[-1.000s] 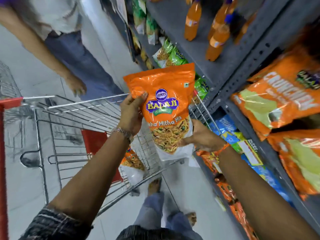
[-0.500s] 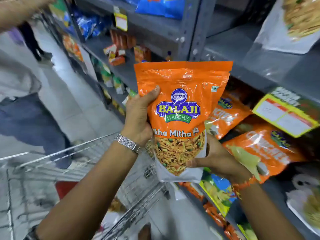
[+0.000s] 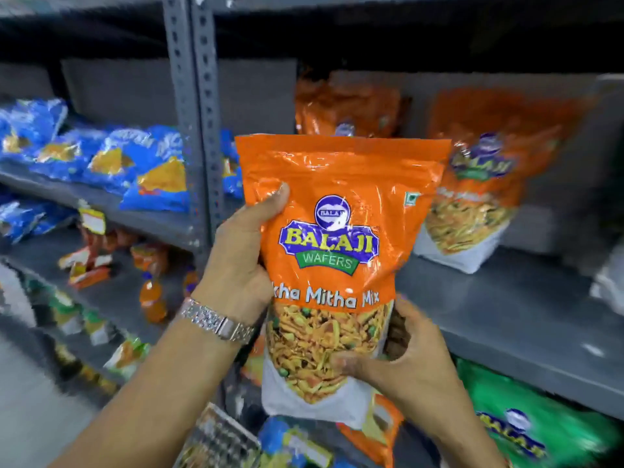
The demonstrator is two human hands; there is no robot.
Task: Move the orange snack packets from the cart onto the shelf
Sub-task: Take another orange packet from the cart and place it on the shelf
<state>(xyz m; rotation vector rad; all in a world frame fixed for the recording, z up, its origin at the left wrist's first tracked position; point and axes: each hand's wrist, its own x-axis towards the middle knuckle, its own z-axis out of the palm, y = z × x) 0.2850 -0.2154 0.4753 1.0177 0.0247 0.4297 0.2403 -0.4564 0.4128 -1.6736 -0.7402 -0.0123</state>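
An orange Balaji snack packet point(image 3: 334, 251) is upright in the middle of the view, in front of the grey shelf point(image 3: 526, 319). My left hand point(image 3: 239, 265) grips its left edge, thumb on the front. My right hand point(image 3: 401, 359) holds its lower right corner from below. Two more orange packets stand on the shelf behind it, one at the right point(image 3: 479, 184) and one further back point(image 3: 344, 103). A corner of the wire cart point(image 3: 219, 440) shows at the bottom edge.
A perforated grey upright post point(image 3: 196, 106) divides the shelving. Blue snack bags point(image 3: 111, 160) lie on the left shelf. Orange drink bottles point(image 3: 152, 298) and small packets fill lower left shelves. A green packet point(image 3: 526, 420) sits under the shelf at lower right.
Both hands have lifted the packet from above the cart up to shelf height. The view has swung up and right, so the cart has dropped almost out of sight.
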